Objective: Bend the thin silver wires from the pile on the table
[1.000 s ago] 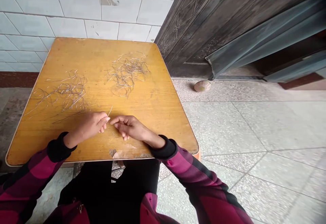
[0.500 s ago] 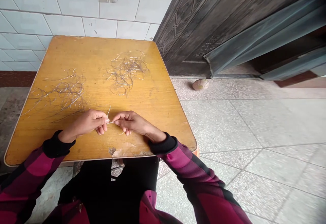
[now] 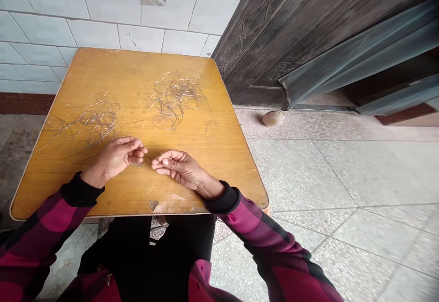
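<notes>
Facing hands (image 3: 115, 159) (image 3: 180, 169) near wire tangles (image 3: 173, 100)

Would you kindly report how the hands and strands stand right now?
Left hand: fingers loosely curled, nothing visibly held. Right hand: short strand near fingers, grip unclear. One tangled strand pile, another, on yellow tabletop.

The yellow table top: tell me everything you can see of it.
The square yellow wood-grained table top looks varnished, with a pale edge band. Its near edge is chipped, exposing paler material. A left tangle of thin silvery strands and a right tangle of thin silvery strands lie on it. The bare left hand and bare right hand are over its near half.
</notes>
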Tool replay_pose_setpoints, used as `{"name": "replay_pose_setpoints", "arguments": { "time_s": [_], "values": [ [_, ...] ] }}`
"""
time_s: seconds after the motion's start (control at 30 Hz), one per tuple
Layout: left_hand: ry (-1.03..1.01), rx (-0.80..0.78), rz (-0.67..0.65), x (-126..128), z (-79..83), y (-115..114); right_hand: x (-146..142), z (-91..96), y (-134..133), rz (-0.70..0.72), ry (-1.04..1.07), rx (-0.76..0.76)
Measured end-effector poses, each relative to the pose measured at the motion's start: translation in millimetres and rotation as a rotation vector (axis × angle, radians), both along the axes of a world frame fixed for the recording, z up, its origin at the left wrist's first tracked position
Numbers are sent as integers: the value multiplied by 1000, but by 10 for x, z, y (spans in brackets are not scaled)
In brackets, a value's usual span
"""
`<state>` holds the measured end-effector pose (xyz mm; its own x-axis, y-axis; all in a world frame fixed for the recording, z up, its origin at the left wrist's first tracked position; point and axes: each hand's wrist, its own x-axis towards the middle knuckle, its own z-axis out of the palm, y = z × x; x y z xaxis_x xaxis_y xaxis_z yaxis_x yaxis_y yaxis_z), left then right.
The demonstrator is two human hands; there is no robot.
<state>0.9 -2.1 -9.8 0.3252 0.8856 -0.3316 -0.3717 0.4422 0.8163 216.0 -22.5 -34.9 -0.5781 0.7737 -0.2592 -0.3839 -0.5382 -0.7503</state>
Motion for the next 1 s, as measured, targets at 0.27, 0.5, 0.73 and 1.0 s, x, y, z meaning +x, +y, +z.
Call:
{"name": "replay_pose_setpoints", "arguments": {
  "time_s": [0.27,0.5,0.73,1.0],
  "values": [
    [-45,-29,7,-9,22,10,-81,-20,-53,-8,0,119],
    [-50,-13,-29,-15,15,14,-88,-53,-63,40,-11,68],
    [-41,-43,101,70,23,-10,-118,-49,-53,-104,32,-54],
    [-77,-19,246,110,-3,-9,-127,-53,-65,-102,54,-111]
  ]
}}
